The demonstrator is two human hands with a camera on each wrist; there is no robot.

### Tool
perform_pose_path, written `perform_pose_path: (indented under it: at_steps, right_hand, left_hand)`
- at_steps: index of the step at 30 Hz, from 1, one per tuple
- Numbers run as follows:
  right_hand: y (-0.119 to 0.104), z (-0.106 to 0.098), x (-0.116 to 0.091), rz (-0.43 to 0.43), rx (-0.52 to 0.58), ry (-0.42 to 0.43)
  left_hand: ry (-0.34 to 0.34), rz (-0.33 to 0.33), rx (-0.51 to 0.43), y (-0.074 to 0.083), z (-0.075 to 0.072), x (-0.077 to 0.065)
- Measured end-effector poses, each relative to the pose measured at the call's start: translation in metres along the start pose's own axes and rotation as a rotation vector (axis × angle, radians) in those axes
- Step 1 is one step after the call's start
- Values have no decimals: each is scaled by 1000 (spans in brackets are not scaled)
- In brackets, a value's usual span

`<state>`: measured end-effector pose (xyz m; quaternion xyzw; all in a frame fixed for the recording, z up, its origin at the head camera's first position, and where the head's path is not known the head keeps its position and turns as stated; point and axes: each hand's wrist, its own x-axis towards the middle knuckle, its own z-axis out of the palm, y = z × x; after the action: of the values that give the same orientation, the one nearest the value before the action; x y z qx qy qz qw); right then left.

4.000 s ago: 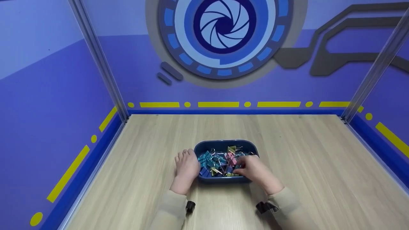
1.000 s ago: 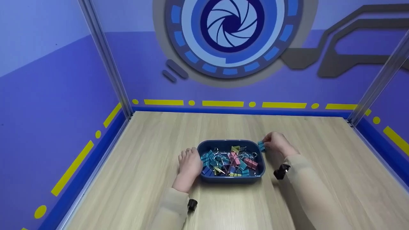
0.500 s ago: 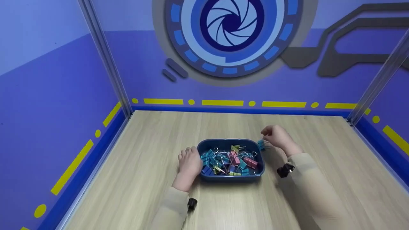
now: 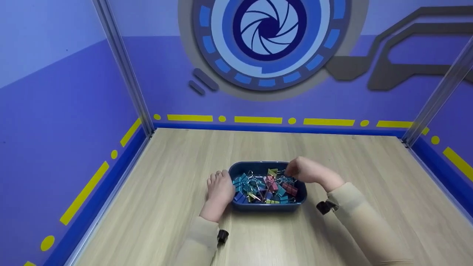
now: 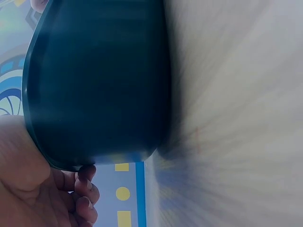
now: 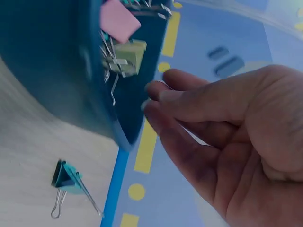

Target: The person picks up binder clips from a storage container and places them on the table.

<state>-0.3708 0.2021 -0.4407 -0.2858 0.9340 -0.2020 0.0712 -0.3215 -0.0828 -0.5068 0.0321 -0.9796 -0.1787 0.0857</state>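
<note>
A dark blue plastic bin [image 4: 266,207] holds several binder clips [image 4: 255,183] in teal, pink, yellow and blue. My left hand [image 4: 220,188] grips the bin's left end, its fingers curled against the outer wall in the left wrist view. Over the far right corner hovers my right hand [image 4: 306,170]. Its thumb and fingers are loosely bent near each other, and nothing shows between them in the right wrist view. Outside the bin, one teal binder clip [image 6: 68,178] rests on the table; in the head view the right hand hides it.
The wood-grain table [image 4: 177,159] carries the bin near its middle. Blue printed panels [image 4: 155,81] close off the back and both sides, with metal posts [image 4: 123,66] at the corners.
Four seconds ago my right hand was in the bin. It then set a teal binder clip on the table to the right, released it, and moved back left over the bin. The left hand stayed.
</note>
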Motion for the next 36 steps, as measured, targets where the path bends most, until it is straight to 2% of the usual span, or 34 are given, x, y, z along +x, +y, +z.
perform_pose_path:
  at_steps: [5,11,23,28,31,36]
  right_hand:
    - [-7,10,0,2,-86,-58]
    - [-9,17,1,-42,-183,-45]
    - [-12,28,-3,-22,-208,-79]
    - [-15,32,-4,-58,-248,-68]
    - [-15,31,-5,-72,-239,-60]
    - [-12,27,-6,-58,-123,-67]
  left_hand:
    - [16,14,5,-1,0,-1]
    - [46,31,22,-1,1,-2]
    - [52,25,5,-1,1,-1]
    - [52,24,0,-2,1,-1]
    - [51,27,0,-2,1,-1]
    - [53,40,-6,-3,1,-2]
